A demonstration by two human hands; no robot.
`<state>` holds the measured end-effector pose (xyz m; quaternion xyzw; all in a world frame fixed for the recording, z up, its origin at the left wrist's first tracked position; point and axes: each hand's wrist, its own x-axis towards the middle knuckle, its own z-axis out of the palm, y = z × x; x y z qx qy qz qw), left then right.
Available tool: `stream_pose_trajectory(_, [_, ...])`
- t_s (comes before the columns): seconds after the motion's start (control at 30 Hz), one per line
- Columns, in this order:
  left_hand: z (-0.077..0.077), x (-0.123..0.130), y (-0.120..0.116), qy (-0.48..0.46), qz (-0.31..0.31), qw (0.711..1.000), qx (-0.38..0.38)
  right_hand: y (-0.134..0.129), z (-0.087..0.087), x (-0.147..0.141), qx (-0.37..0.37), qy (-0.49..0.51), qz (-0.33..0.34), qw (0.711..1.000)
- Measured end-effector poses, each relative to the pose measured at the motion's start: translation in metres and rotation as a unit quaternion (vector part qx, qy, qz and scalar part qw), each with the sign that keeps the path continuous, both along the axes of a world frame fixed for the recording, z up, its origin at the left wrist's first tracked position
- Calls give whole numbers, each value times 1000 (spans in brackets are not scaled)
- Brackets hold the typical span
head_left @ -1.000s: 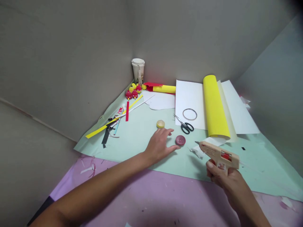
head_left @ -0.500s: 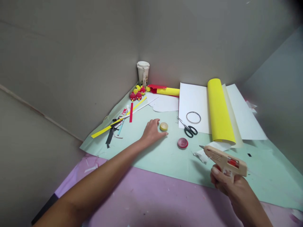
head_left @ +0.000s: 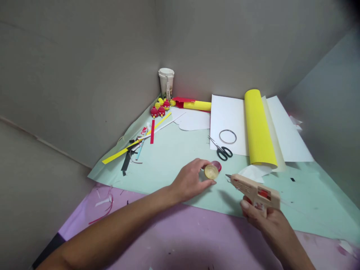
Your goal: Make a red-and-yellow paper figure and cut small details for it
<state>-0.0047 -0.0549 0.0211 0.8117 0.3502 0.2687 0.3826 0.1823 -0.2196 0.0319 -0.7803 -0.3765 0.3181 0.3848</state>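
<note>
My left hand (head_left: 192,180) grips a small round yellow cup-like piece (head_left: 211,172) between thumb and fingers, its hollow side facing me. Just behind it a similar red piece (head_left: 216,165) lies on the pale green sheet, partly covered by the yellow one. My right hand (head_left: 264,221) is wrapped round the handle of a beige glue gun (head_left: 255,191). The gun's nozzle points left, a short way from the yellow piece and not touching it.
Black-handled scissors (head_left: 224,153) and a ring (head_left: 227,136) lie beyond my hands. A yellow corrugated roll (head_left: 260,129) rests on white sheets. Paper strips (head_left: 116,155), small red and yellow balls (head_left: 161,111) and a lidded cup (head_left: 166,83) are at the left and back.
My left hand has taken hold of the yellow piece, lifted it and brought it right and nearer, beside the red piece. The glue gun has moved slightly left.
</note>
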Motion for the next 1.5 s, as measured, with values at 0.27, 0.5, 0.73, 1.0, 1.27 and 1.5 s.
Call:
stream_pose_trajectory(0.27, [-15,6,-25,6,-70,997,9,5,4,-11,-28,-68,89,993])
stream_pose_trajectory(0.5, [-22,5,-23,3,-81,996,32,7,-2,-11,-2,-73,107,992])
stream_pose_trajectory(0.73, [-22,4,-22,3,-84,995,46,7,0,-9,-22,-64,139,988])
stream_pose_trajectory(1.0, [-21,5,-25,7,-87,995,53,6,2,-14,-16,-58,133,989])
stream_pose_trajectory(1.27, [-23,5,-24,12,-93,994,58,6,-3,-5,-40,-97,165,981])
stream_pose_trajectory(1.5, [-25,4,-22,12,-103,991,86,5,-5,0,-87,-116,193,971])
